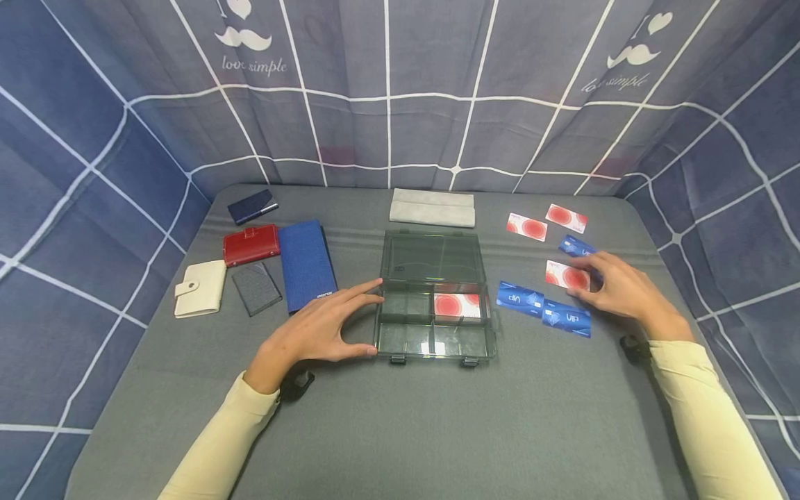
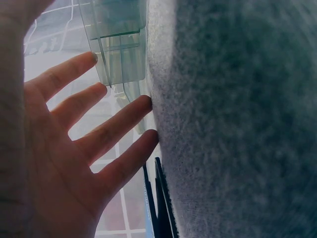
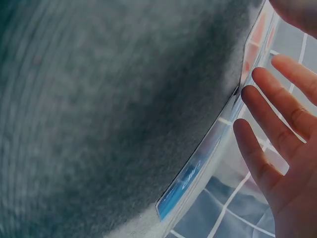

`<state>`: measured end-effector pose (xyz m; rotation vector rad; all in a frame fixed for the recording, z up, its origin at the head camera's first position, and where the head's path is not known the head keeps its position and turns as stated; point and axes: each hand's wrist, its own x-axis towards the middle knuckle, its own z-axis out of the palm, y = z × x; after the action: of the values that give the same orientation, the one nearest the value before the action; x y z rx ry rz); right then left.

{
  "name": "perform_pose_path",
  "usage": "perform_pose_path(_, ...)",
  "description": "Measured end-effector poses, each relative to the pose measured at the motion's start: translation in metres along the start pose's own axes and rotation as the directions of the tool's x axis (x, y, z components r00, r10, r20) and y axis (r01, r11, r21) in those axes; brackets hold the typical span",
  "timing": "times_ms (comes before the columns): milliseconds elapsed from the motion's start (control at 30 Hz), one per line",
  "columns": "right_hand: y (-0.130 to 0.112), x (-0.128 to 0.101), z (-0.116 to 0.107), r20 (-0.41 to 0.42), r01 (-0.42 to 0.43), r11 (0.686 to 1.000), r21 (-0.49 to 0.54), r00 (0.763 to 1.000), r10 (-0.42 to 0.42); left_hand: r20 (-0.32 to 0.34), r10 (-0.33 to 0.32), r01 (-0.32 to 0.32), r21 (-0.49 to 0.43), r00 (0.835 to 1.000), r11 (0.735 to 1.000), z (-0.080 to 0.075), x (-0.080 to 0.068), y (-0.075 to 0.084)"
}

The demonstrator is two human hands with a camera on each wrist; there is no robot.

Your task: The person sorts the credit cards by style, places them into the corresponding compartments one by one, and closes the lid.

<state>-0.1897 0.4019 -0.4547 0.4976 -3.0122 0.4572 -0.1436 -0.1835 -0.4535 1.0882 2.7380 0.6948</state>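
My right hand [image 1: 615,285] is at a white card with red circles [image 1: 565,275], thumb at its near edge and index finger at its far edge. Its other fingers spread out in the right wrist view. Partly behind this hand lies a blue card [image 1: 575,246]. Fingertips and thumb of my left hand [image 1: 319,323] rest at the left side of a clear green compartment box [image 1: 405,339], fingers spread and fairly straight. The box's lid [image 1: 431,257] is folded back. Red-and-white cards [image 1: 457,305] sit in its back right compartment.
Two blue VIP cards [image 1: 521,298] lie right of the box, and two red-and-white cards [image 1: 527,227] farther back. A grey case [image 1: 432,208] is behind the lid. On the left are a blue notebook [image 1: 306,264], a red wallet [image 1: 251,245], a cream wallet [image 1: 201,290] and dark card holders [image 1: 257,288].
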Motion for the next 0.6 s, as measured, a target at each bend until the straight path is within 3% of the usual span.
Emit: perform_pose_path(600,0.0100,0.0008,0.0020,-0.016,0.029,1.000,-0.003,0.999,-0.029,-0.018,0.024,-0.024,0.009,1.000,1.000,0.0013,0.0001,-0.0016)
